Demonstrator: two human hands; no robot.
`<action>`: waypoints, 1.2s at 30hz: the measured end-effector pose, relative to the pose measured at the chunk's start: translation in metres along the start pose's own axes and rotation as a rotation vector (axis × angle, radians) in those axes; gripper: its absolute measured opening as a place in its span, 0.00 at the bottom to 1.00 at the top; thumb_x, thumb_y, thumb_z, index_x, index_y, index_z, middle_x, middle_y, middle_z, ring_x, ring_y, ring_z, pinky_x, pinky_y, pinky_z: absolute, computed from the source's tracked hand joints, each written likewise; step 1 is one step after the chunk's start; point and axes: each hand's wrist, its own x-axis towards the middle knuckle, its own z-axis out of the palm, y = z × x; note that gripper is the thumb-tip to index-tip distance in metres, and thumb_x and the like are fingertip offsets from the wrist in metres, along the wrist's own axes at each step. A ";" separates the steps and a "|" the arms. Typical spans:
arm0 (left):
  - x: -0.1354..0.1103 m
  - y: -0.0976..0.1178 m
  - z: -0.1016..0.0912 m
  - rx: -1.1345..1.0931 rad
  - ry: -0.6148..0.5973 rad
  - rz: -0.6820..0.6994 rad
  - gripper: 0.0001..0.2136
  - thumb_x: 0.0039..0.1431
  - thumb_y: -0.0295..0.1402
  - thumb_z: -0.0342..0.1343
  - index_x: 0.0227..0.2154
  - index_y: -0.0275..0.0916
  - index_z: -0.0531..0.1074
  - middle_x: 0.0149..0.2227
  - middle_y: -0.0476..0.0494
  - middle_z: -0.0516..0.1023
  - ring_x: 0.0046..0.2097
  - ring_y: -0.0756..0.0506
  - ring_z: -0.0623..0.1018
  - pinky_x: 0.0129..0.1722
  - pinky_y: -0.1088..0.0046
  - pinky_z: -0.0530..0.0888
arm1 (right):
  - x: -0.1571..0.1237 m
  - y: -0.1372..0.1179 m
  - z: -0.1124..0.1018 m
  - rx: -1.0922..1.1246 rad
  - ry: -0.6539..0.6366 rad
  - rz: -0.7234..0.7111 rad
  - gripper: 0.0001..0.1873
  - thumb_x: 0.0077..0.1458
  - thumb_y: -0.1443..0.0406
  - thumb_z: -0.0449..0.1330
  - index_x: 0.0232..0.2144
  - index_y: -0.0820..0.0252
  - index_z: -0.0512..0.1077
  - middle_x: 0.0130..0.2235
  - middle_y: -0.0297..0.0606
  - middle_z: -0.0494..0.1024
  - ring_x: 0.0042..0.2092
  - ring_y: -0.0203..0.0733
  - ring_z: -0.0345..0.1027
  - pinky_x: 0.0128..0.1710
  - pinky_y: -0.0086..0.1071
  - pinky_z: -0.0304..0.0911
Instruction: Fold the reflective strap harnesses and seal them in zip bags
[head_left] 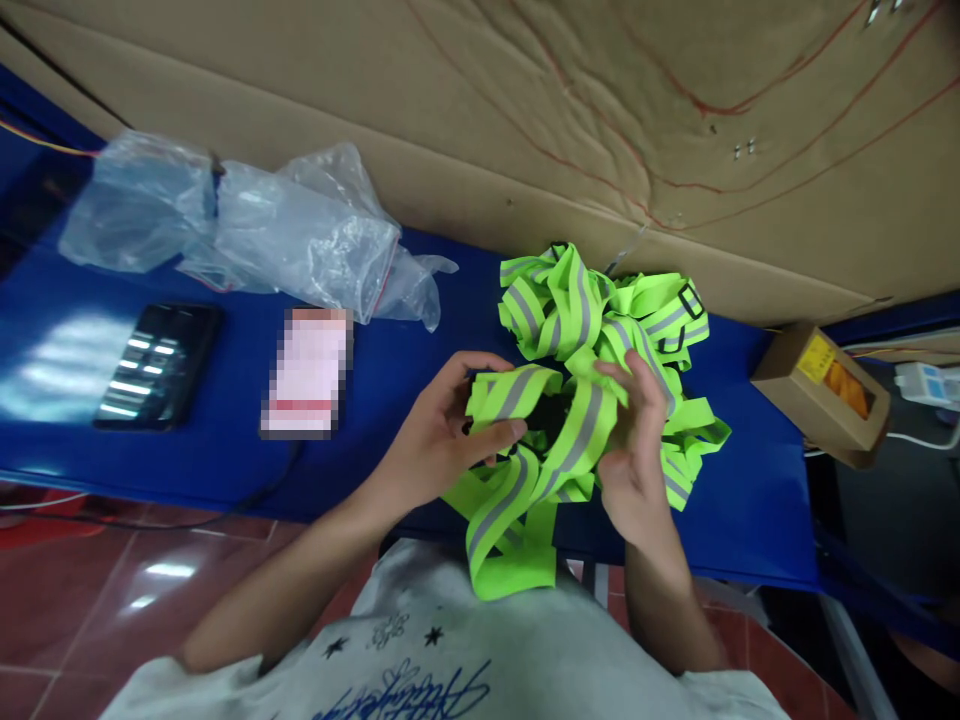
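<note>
The vest (577, 380) I'm working is a tangle of neon green straps with grey reflective bands, heaped at the near edge of the blue surface (225, 450), part of it hanging off toward my lap. I judge it light, limp and a bit slick, so it will slump and snag on its own loops rather than keep a shape. A flat stretch of strap looks the best place to hold, not the bundle. My left hand (442, 440) has its fingers closed on a strap loop, thumb pressed along the top. My right hand (637, 450) grips another strap, fingers curled round it near the heap's middle. A black buckle (686, 300) sits at the far side. Further out lie plastic bags (247, 230), a dark phone (157, 365), a small carton (821, 390) and a cardboard wall (600, 120).
</note>
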 end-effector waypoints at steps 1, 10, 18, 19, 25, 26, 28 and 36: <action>-0.001 -0.001 0.001 -0.075 0.023 -0.077 0.24 0.54 0.39 0.73 0.49 0.44 0.67 0.34 0.54 0.72 0.27 0.53 0.72 0.22 0.79 0.74 | -0.001 -0.001 -0.003 -0.055 -0.026 -0.074 0.43 0.66 0.42 0.54 0.74 0.51 0.47 0.71 0.53 0.58 0.72 0.61 0.56 0.62 0.58 0.68; -0.019 0.006 -0.013 0.252 -0.241 0.138 0.38 0.59 0.66 0.55 0.60 0.42 0.67 0.50 0.39 0.77 0.48 0.41 0.79 0.45 0.65 0.80 | -0.001 -0.003 -0.008 0.052 0.018 0.062 0.08 0.60 0.63 0.68 0.42 0.53 0.76 0.41 0.35 0.82 0.43 0.45 0.79 0.44 0.38 0.74; -0.018 0.001 -0.010 0.805 0.041 0.799 0.44 0.56 0.37 0.72 0.70 0.59 0.54 0.74 0.41 0.49 0.75 0.31 0.56 0.71 0.45 0.66 | -0.003 -0.014 -0.004 0.177 -0.126 0.218 0.13 0.63 0.55 0.65 0.31 0.57 0.74 0.28 0.30 0.78 0.29 0.37 0.71 0.29 0.29 0.66; -0.019 0.001 -0.010 0.907 0.039 0.848 0.38 0.57 0.36 0.70 0.67 0.57 0.61 0.73 0.40 0.52 0.74 0.30 0.58 0.70 0.44 0.66 | -0.004 -0.015 -0.004 0.166 -0.115 0.208 0.13 0.63 0.56 0.66 0.31 0.57 0.74 0.27 0.29 0.77 0.29 0.36 0.69 0.29 0.29 0.66; -0.019 0.007 -0.008 1.079 -0.045 0.829 0.25 0.64 0.31 0.65 0.62 0.43 0.66 0.66 0.32 0.66 0.69 0.33 0.68 0.65 0.46 0.72 | -0.009 -0.018 -0.007 0.155 -0.144 0.156 0.08 0.64 0.58 0.65 0.37 0.56 0.76 0.29 0.29 0.79 0.30 0.36 0.72 0.30 0.29 0.68; -0.018 0.007 -0.009 1.070 -0.060 0.814 0.25 0.64 0.30 0.64 0.62 0.43 0.66 0.66 0.32 0.67 0.68 0.34 0.69 0.65 0.48 0.73 | -0.010 -0.017 -0.007 0.168 -0.152 0.156 0.07 0.64 0.59 0.65 0.37 0.56 0.77 0.30 0.29 0.79 0.30 0.36 0.72 0.31 0.29 0.68; -0.016 0.005 -0.010 1.058 -0.086 0.811 0.21 0.64 0.30 0.64 0.58 0.41 0.68 0.65 0.31 0.67 0.67 0.35 0.70 0.64 0.50 0.74 | -0.012 -0.014 -0.008 0.189 -0.176 0.158 0.06 0.65 0.59 0.64 0.40 0.55 0.77 0.32 0.29 0.81 0.33 0.37 0.75 0.33 0.29 0.70; -0.006 -0.004 -0.012 1.187 -0.034 0.848 0.13 0.59 0.32 0.64 0.47 0.41 0.74 0.62 0.33 0.72 0.58 0.33 0.77 0.53 0.52 0.78 | -0.013 -0.021 -0.008 -0.482 -0.068 -0.161 0.38 0.61 0.55 0.68 0.68 0.50 0.60 0.70 0.51 0.62 0.70 0.61 0.59 0.65 0.56 0.62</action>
